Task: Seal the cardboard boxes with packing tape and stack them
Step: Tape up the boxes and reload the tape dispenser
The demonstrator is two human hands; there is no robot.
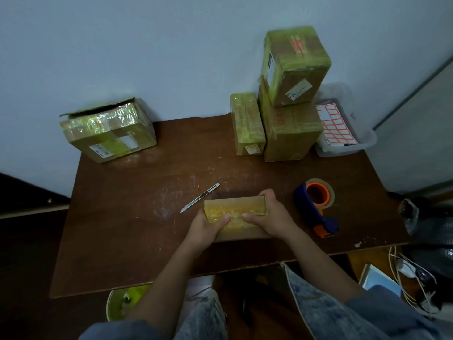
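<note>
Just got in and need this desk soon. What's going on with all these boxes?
A person is sealing parcels. Both hands, left hand and right hand, hold a small cardboard box at the table's near edge, thumbs pressing its taped top. The tape dispenser lies to its right, a craft knife to its left. Two taped boxes are stacked at the back right.

A single wide-angle head view looks steeply down and forward over the scratched brown wooden table (pixel 127 217), close enough that the person's forearms enter from the bottom of the frame. The pale wall (pixel 147 57) fills the upper half, its lines bowed by the lens; the table's near edge crosses the lower third.
</note>
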